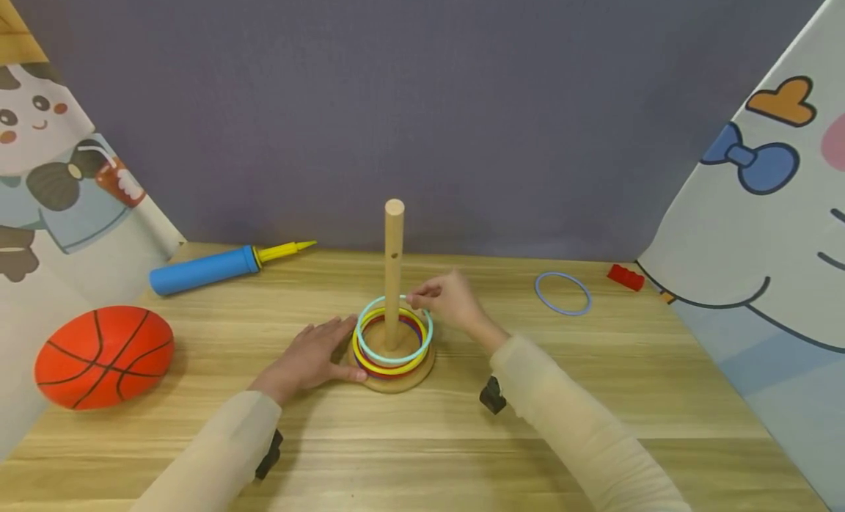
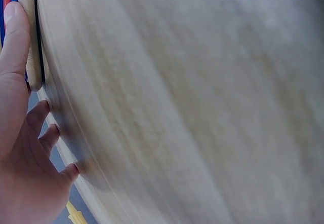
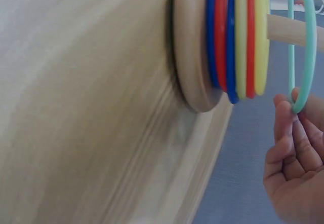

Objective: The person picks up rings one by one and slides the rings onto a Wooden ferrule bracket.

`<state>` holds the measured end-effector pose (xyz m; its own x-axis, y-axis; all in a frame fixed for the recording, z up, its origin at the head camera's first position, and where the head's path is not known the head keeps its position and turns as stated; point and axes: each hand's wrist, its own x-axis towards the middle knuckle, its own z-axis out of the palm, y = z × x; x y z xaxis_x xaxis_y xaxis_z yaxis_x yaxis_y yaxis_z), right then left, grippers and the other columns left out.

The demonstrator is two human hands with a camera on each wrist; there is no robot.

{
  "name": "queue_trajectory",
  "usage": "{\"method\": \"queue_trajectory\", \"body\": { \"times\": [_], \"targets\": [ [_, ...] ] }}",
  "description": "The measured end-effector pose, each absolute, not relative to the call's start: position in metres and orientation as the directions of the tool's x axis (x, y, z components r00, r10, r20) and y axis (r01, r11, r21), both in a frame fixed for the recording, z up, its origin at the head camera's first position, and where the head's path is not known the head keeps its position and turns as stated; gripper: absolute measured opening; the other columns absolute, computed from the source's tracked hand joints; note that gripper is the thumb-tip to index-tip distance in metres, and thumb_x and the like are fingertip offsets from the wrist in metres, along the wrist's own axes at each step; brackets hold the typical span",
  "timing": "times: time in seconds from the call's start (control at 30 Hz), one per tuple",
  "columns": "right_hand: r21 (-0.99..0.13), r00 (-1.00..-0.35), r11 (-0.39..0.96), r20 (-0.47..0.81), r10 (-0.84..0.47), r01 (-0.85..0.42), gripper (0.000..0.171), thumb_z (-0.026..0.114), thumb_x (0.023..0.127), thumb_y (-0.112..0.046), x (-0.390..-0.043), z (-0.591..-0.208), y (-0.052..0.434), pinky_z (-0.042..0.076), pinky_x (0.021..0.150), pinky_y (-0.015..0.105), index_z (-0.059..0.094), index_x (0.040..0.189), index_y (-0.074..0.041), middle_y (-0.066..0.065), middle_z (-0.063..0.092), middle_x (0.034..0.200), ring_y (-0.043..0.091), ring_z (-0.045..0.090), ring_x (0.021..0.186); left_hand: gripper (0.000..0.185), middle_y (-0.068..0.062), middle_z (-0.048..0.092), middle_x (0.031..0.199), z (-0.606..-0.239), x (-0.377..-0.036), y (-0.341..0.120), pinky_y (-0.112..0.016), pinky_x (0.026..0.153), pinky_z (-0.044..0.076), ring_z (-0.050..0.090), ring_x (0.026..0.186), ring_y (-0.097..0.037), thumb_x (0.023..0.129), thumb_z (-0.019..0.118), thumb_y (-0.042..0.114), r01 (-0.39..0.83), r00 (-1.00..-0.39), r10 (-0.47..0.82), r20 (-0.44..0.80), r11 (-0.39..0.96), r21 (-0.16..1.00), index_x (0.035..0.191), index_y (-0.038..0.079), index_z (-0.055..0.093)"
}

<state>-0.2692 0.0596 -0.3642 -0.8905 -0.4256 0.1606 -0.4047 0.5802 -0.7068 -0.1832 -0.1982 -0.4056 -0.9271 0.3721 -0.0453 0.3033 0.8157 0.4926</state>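
A wooden ring-toss stand (image 1: pixel 393 262) has a round base and an upright pole. My right hand (image 1: pixel 452 299) pinches a mint-green ring (image 3: pixel 310 31) between thumb and fingertips. The ring encircles the pole, raised above a stack of blue, red and yellow rings (image 3: pixel 235 41) lying on the base (image 3: pixel 190 41). My left hand (image 1: pixel 313 358) rests at the left side of the stand with fingers spread. Its thumb (image 2: pixel 17 31) lies against the base and stacked rings, while other fingertips touch the tabletop.
At the left lie a blue hand pump (image 1: pixel 205 271) with a yellow nozzle and a red basketball-patterned ball (image 1: pixel 105 358), partly flattened. To the right are a periwinkle ring (image 1: pixel 563 312) and a red toy block (image 1: pixel 626 278). A dark grey panel (image 1: pixel 422 116) rises behind the wooden table.
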Motion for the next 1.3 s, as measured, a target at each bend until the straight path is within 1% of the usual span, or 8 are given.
{"method": "queue_trajectory", "body": {
  "times": [0.17,0.33,0.6,0.77,0.9,1.03,1.17,1.3],
  "targets": [
    [-0.71,-0.91,0.599,0.151,-0.385,-0.371,0.015,0.08,0.09,-0.021,-0.267,-0.369,0.058,0.059,0.072,0.029,0.082,0.096,-0.008,0.003,0.078,0.091,0.015,0.072,0.081,0.103,-0.023,0.039,0.157,-0.405,-0.183,-0.198,-0.069,0.118,0.017,0.031,0.146,-0.047,0.082,0.079,0.055,0.311,-0.926,0.376,-0.04,0.817,0.485,0.157,0.001,0.034],
    [-0.691,-0.921,0.626,0.159,-0.355,-0.361,0.014,0.081,0.088,-0.023,-0.264,-0.373,0.055,0.06,0.072,0.029,0.083,0.093,-0.01,0.002,0.078,0.089,0.015,0.073,0.081,0.103,-0.023,0.038,0.158,-0.406,-0.184,-0.198,-0.069,0.117,0.017,0.031,0.146,-0.047,0.082,0.079,0.056,0.318,-0.924,0.381,-0.034,0.814,0.486,0.156,0.0,0.034],
    [-0.67,-0.89,0.601,0.218,-0.4,-0.435,0.015,0.081,0.089,-0.022,-0.262,-0.379,0.052,0.059,0.071,0.028,0.081,0.094,-0.007,0.002,0.078,0.085,0.015,0.073,0.079,0.104,-0.023,0.039,0.157,-0.406,-0.183,-0.199,-0.07,0.116,0.019,0.032,0.145,-0.047,0.08,0.08,0.056,0.324,-0.924,0.382,-0.027,0.817,0.477,0.156,0.001,0.035],
    [-0.657,-0.88,0.6,0.234,-0.414,-0.457,0.015,0.08,0.09,-0.024,-0.263,-0.381,0.052,0.057,0.071,0.03,0.082,0.094,-0.009,0.0,0.077,0.086,0.015,0.069,0.079,0.104,-0.023,0.04,0.157,-0.408,-0.183,-0.2,-0.07,0.117,0.019,0.032,0.145,-0.047,0.079,0.08,0.056,0.317,-0.927,0.375,-0.028,0.82,0.477,0.156,0.002,0.035],
    [-0.678,-0.875,0.578,0.217,-0.432,-0.454,0.018,0.078,0.091,-0.025,-0.265,-0.383,0.055,0.055,0.071,0.029,0.081,0.1,-0.009,0.0,0.077,0.091,0.013,0.067,0.08,0.104,-0.023,0.041,0.157,-0.409,-0.183,-0.201,-0.07,0.116,0.019,0.033,0.145,-0.047,0.079,0.081,0.056,0.32,-0.927,0.375,-0.021,0.819,0.476,0.156,0.002,0.036],
    [-0.728,-0.876,0.537,0.181,-0.448,-0.425,0.021,0.078,0.092,-0.024,-0.269,-0.383,0.062,0.056,0.073,0.029,0.08,0.106,-0.008,0.002,0.077,0.096,0.013,0.067,0.082,0.104,-0.022,0.041,0.157,-0.41,-0.184,-0.201,-0.07,0.116,0.019,0.033,0.145,-0.047,0.079,0.081,0.057,0.319,-0.928,0.373,-0.02,0.819,0.478,0.156,0.002,0.037],
    [-0.773,-0.879,0.502,0.145,-0.455,-0.388,0.027,0.078,0.092,-0.023,-0.273,-0.381,0.079,0.056,0.08,0.033,0.078,0.112,-0.006,0.004,0.076,0.102,0.017,0.066,0.089,0.104,-0.022,0.041,0.157,-0.411,-0.184,-0.201,-0.07,0.116,0.019,0.033,0.145,-0.046,0.078,0.081,0.057,0.321,-0.927,0.375,-0.016,0.815,0.482,0.156,0.003,0.037],
    [-0.785,-0.887,0.502,0.125,-0.445,-0.363,0.03,0.078,0.092,-0.02,-0.278,-0.38,0.105,0.055,0.086,0.037,0.075,0.116,-0.003,0.007,0.076,0.108,0.021,0.066,0.096,0.103,-0.022,0.041,0.157,-0.409,-0.184,-0.2,-0.07,0.117,0.019,0.033,0.145,-0.046,0.079,0.081,0.056,0.326,-0.926,0.378,-0.012,0.813,0.483,0.155,0.002,0.038]
  ]
}}
